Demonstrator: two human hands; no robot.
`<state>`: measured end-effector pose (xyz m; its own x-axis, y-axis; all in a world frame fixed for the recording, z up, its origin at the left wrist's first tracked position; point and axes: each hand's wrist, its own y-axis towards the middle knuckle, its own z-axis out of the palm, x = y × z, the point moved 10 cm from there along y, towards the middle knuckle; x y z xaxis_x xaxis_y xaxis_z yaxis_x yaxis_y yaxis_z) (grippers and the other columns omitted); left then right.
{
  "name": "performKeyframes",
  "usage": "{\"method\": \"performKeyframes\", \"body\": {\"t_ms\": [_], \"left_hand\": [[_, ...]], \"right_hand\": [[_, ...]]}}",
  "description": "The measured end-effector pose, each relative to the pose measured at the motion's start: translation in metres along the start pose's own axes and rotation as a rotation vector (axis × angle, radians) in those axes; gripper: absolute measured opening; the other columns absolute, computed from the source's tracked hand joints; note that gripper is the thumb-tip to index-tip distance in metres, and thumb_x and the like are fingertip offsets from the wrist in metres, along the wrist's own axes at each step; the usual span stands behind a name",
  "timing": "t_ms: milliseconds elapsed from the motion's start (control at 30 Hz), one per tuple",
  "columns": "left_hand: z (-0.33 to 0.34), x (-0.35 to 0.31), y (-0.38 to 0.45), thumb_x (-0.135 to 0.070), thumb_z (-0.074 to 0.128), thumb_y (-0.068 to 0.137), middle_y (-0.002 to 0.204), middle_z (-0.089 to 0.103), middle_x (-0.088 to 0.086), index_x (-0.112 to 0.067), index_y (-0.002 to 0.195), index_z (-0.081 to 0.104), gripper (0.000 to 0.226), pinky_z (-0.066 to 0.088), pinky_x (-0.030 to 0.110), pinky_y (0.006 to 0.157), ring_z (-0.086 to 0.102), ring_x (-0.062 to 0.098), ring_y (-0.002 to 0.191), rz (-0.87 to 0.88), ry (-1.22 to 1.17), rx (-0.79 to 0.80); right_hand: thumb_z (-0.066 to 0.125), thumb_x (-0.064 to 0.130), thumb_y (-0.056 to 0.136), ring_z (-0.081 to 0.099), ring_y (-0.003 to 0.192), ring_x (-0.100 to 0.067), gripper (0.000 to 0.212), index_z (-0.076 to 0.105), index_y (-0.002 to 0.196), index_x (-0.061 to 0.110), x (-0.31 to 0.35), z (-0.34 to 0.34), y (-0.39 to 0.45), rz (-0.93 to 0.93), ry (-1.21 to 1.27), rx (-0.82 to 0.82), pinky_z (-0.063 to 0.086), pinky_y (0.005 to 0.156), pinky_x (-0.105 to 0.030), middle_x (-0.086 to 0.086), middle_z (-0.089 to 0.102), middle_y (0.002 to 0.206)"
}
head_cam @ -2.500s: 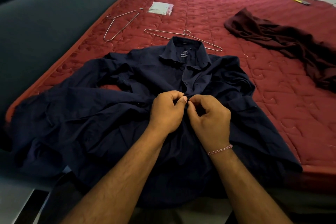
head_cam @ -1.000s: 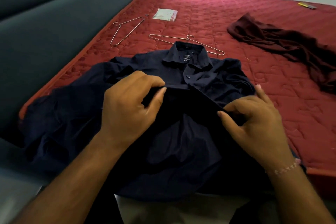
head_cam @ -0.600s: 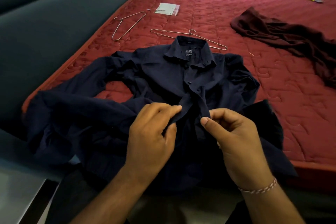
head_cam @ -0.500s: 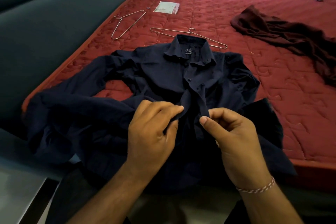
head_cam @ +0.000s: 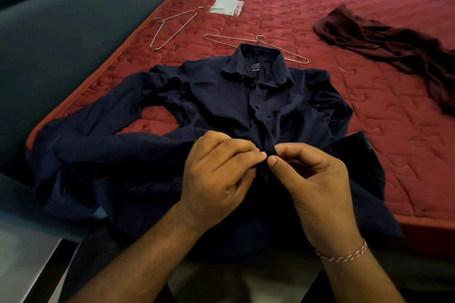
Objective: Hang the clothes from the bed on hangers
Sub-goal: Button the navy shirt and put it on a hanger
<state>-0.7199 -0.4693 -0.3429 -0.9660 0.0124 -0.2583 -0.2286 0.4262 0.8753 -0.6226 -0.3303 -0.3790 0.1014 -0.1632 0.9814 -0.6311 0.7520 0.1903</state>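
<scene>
A: So, where things stand: navy dress shirt (head_cam: 221, 96) lies front-up on the red quilted mattress (head_cam: 320, 19), collar away from the person, hem hanging over the near edge. Both hands are at the placket, mid-chest.

B: Fingers?

A: Left hand (head_cam: 219, 174) has thumb and forefinger pinched on the left edge of the placket. Right hand (head_cam: 312, 179) pinches the opposite edge, fingers curled in. The fingertips nearly meet. Whether a button is between them I cannot tell; it is hidden.

B: The step, as you judge it?

A: Working a button at the front, I think, ahead of the hanger. To do it well: keep both edges taut and level, steady the buttonhole with one thumb, feed the button edge-on, not flat. The cloth is rumpled, so smooth it upward first.

B: Hangers?

A: Two wire ones. One wire hanger (head_cam: 256, 44) lies just behind the collar, partly under it. A second wire hanger (head_cam: 172, 29) lies further left, well apart from the shirt.

B: Other clothes?

A: A maroon garment (head_cam: 384, 42) lies crumpled at the right, untouched. A small clear packet (head_cam: 226, 6) lies beyond the hangers.
</scene>
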Motion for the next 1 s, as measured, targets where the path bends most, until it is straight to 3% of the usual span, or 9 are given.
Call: {"method": "performKeyframes", "body": {"t_ms": [100,233,400,600,733,867,1000], "left_hand": [[0.004,0.004,-0.001,-0.009,0.076,0.092,0.099,0.077,-0.003,-0.011,0.092,0.082,0.007,0.049,0.042,0.072,0.065,0.022,0.083,-0.024,-0.008,0.023],[0.011,0.011,-0.003,-0.007,0.074,0.085,0.098,0.076,-0.008,-0.011,0.095,0.080,0.012,0.050,0.033,0.081,0.065,0.011,0.091,-0.195,-0.182,0.111],[0.022,0.034,-0.023,-0.013,0.077,0.090,0.094,0.077,-0.014,-0.022,0.096,0.080,0.011,0.056,0.024,0.086,0.072,0.012,0.096,-0.723,-0.455,0.175],[0.044,0.045,-0.053,0.008,0.074,0.087,0.086,0.075,0.004,-0.011,0.105,0.076,0.026,0.057,0.022,0.078,0.072,0.015,0.082,-1.258,-0.934,0.029],[0.047,0.045,-0.059,0.008,0.072,0.086,0.080,0.069,0.007,-0.009,0.110,0.072,0.030,0.057,0.022,0.078,0.071,0.015,0.079,-1.363,-1.050,-0.064],[0.050,0.045,-0.057,0.006,0.072,0.087,0.071,0.064,0.003,-0.009,0.109,0.071,0.027,0.055,0.020,0.074,0.066,0.012,0.071,-1.360,-1.053,-0.040],[0.049,0.048,-0.058,0.007,0.069,0.089,0.068,0.061,0.003,-0.009,0.104,0.073,0.022,0.053,0.023,0.071,0.061,0.013,0.067,-1.350,-1.008,-0.009]], "right_hand": [[0.079,0.003,0.084,0.075,0.083,-0.023,0.012,0.078,0.093,0.011,0.001,0.000,0.001,-0.016,-0.022,-0.010,0.060,0.077,-0.031,-0.006,0.078,0.087],[0.080,0.003,0.084,0.074,0.082,-0.025,0.010,0.077,0.092,0.009,-0.002,0.001,0.002,-0.005,-0.025,-0.006,0.061,0.076,-0.032,-0.007,0.077,0.087],[0.080,0.004,0.084,0.072,0.079,-0.033,0.009,0.077,0.089,0.011,-0.006,0.007,0.002,0.009,-0.068,0.037,0.061,0.074,-0.042,-0.008,0.076,0.084],[0.081,0.007,0.084,0.073,0.081,-0.016,0.015,0.076,0.091,0.020,-0.001,0.013,0.003,-0.081,-0.187,0.052,0.060,0.074,-0.029,0.004,0.076,0.086],[0.081,0.015,0.086,0.073,0.084,-0.015,0.012,0.077,0.095,0.022,0.008,0.016,0.000,-0.191,-0.301,0.043,0.059,0.073,-0.027,0.010,0.075,0.089],[0.077,0.013,0.091,0.073,0.089,-0.013,0.011,0.077,0.098,0.021,0.009,0.014,-0.002,-0.233,-0.304,0.022,0.057,0.076,-0.023,0.012,0.075,0.092],[0.060,-0.001,0.094,0.074,0.088,-0.013,0.024,0.080,0.097,0.014,0.001,0.012,0.001,-0.130,-0.189,0.079,0.056,0.077,-0.020,0.005,0.078,0.092]]}}
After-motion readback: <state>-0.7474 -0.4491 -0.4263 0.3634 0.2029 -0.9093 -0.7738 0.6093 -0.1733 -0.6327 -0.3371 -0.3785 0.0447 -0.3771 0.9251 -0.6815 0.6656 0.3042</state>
